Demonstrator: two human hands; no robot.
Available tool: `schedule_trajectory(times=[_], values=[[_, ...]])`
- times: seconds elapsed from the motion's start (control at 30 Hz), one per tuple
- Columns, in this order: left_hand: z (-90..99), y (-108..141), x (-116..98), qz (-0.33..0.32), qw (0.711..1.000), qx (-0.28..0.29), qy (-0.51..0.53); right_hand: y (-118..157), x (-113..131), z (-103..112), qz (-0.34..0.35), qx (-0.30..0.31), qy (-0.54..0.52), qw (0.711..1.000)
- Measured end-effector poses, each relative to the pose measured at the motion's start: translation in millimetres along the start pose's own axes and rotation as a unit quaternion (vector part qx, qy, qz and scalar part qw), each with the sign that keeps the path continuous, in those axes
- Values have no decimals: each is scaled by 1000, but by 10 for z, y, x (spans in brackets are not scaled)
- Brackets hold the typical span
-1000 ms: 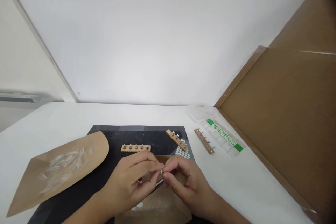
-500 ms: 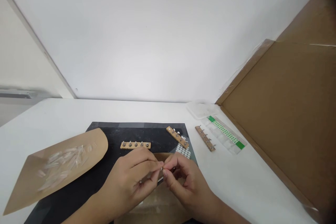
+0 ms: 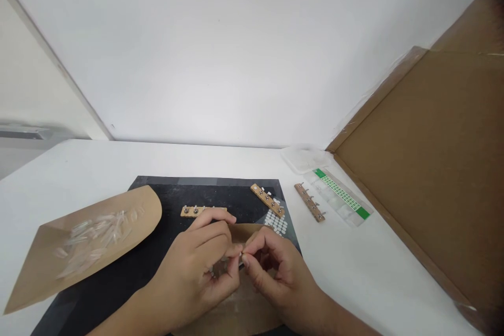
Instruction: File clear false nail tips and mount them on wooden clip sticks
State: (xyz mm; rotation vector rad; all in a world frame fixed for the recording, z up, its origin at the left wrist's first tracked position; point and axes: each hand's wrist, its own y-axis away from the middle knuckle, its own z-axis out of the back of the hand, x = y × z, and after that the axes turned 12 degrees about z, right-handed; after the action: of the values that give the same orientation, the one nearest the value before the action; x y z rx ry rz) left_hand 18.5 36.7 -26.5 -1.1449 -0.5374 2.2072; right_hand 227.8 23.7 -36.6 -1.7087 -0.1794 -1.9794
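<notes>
My left hand (image 3: pixel 205 270) and my right hand (image 3: pixel 277 273) meet at their fingertips over a brown sheet (image 3: pixel 232 312). Each has thumb and index finger pinched together. A tiny pale piece shows between them, too small to name; the fingers hide most of it. The left index finger's neighbours are lifted and bent. Just beyond the left hand, a cork-coloured strip with metal studs (image 3: pixel 191 212) is partly covered by it. Past the right hand lie a second studded strip (image 3: pixel 268 201) and several small white oval tabs (image 3: pixel 276 223).
A brown paper sheet (image 3: pixel 35 278) at left carries several clear, slender plastic pieces (image 3: pixel 100 231). Under it lies a black mat (image 3: pixel 173 194). On the white table at right are a third studded strip (image 3: pixel 310 203), a green-labelled clear case (image 3: pixel 342 194) and a cardboard panel (image 3: pixel 425 178).
My left hand's upper fingers have lifted and spread over the studded strip, hiding more of it. Both hands stay pinched together at the fingertips. The view has shifted slightly.
</notes>
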Motion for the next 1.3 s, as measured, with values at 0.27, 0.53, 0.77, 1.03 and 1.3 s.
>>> schedule_trajectory(times=[0.27,0.53,0.77,1.03,1.3], values=[[-11,-34,-28,34,999,-14,39,-16,27,9,36,2,33,999],[-27,-46,-31,72,995,-19,71,-12,-9,-11,21,-15,34,999],[-63,-31,-17,105,989,-10,104,18,-38,-50,-8,-39,12,999],[-67,-20,-17,134,982,5,137,7,13,-42,-46,-47,-35,997],[-72,9,-1,174,966,32,191,-44,113,30,-130,-20,-162,978]])
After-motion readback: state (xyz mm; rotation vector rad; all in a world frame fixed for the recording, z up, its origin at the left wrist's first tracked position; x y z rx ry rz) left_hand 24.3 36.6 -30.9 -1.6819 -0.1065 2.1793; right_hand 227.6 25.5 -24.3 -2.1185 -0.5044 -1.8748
